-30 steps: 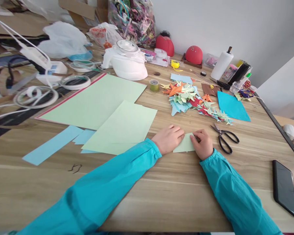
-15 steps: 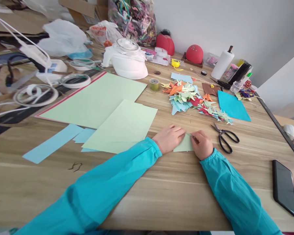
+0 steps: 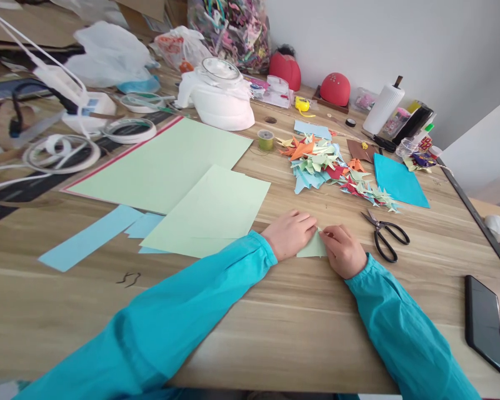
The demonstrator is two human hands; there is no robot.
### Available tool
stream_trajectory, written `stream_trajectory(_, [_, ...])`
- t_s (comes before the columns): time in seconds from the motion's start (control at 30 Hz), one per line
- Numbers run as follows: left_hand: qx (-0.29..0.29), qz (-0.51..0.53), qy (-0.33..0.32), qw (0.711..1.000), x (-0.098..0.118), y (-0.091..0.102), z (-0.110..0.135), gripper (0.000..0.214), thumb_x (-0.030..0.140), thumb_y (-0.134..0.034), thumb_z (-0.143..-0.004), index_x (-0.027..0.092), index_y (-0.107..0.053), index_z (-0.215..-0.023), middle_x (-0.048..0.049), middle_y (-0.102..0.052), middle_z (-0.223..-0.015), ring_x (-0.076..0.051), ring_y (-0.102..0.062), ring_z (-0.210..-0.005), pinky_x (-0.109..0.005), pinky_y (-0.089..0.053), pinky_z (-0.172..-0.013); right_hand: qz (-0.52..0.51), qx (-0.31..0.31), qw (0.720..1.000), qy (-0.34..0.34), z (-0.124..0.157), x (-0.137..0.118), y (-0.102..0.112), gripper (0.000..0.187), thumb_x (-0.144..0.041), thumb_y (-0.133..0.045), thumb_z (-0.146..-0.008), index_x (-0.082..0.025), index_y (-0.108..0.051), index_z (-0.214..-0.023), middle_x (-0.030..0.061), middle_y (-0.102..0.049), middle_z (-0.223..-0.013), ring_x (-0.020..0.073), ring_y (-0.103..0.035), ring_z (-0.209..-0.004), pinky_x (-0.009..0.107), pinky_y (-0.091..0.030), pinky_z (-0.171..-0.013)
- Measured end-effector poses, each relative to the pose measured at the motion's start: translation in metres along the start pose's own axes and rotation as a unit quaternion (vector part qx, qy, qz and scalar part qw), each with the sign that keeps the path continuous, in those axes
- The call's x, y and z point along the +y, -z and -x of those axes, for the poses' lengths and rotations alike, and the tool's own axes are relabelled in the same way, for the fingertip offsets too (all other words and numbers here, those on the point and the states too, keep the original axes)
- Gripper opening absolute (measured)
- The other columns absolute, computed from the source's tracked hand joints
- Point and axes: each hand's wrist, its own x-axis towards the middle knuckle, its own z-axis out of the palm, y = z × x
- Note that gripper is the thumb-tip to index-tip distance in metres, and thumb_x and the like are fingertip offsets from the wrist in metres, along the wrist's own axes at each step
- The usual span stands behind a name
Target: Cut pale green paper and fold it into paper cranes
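Note:
A small piece of pale green paper [image 3: 312,247] lies on the wooden table between my two hands, partly covered by them. My left hand [image 3: 290,234] rests over its left side, fingers together and curled onto the paper, thumb hidden. On the other side, my right hand [image 3: 344,250] is closed, with thumb and forefinger pinched at the paper's upper right edge. Black-handled scissors [image 3: 385,233] lie just right of my right hand, blades slightly apart. Beyond my hands is a pile of folded paper shapes [image 3: 316,161] in orange, green, blue and red.
Larger green sheets [image 3: 216,205] and blue paper strips [image 3: 91,236] lie to the left. A thread spool [image 3: 265,140] stands behind. A turquoise sheet [image 3: 401,180] lies at the right, with a phone [image 3: 486,322] near the right edge. Coiled white cables [image 3: 62,155] crowd the far left.
My right hand's fingers have shifted slightly left and up along the paper's edge, and the hand looks less tightly curled. The left hand stays on the paper. The view has moved a little.

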Motion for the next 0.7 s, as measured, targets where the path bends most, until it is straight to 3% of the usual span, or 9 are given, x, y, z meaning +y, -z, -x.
stream_trajectory(0.2, [0.008, -0.001, -0.001, 1.000, 0.0000, -0.0008, 0.0007, 0.015, 0.015, -0.050, -0.091, 0.012, -0.063, -0.085, -0.0059, -0.061, -0.084, -0.020, -0.054, -0.081, -0.036, -0.033, -0.065, -0.031, 0.008, 0.999, -0.001, 0.0016, 0.0001, -0.0011, 0.032, -0.007, -0.041, -0.086, -0.014, -0.068, -0.101, 0.0141, -0.060, -0.095, 0.0213, -0.051, -0.079, 0.035, -0.050, -0.069])
stream_trajectory(0.47, [0.015, 0.000, -0.001, 1.000, 0.0001, -0.0015, 0.0007, 0.015, 0.016, -0.049, -0.091, 0.012, -0.063, -0.087, -0.0056, -0.061, -0.082, -0.020, -0.054, -0.080, -0.035, -0.032, -0.065, -0.140, 0.055, 0.986, -0.072, 0.0020, 0.0031, -0.0043, 0.022, -0.014, -0.049, -0.085, -0.018, -0.067, -0.098, 0.0099, -0.064, -0.092, 0.0206, -0.058, -0.086, 0.036, -0.053, -0.077])
stream_trajectory(0.7, [-0.003, 0.016, 0.004, 1.000, -0.0004, -0.0014, 0.0006, 0.014, 0.016, -0.050, -0.091, 0.012, -0.063, -0.088, -0.0069, -0.061, -0.084, -0.020, -0.053, -0.082, -0.035, -0.033, -0.067, -0.111, 0.032, 0.991, -0.067, 0.0012, -0.0001, -0.0021, 0.024, -0.017, -0.046, -0.088, -0.019, -0.070, -0.092, 0.0107, -0.062, -0.093, 0.0202, -0.057, -0.083, 0.035, -0.051, -0.073])
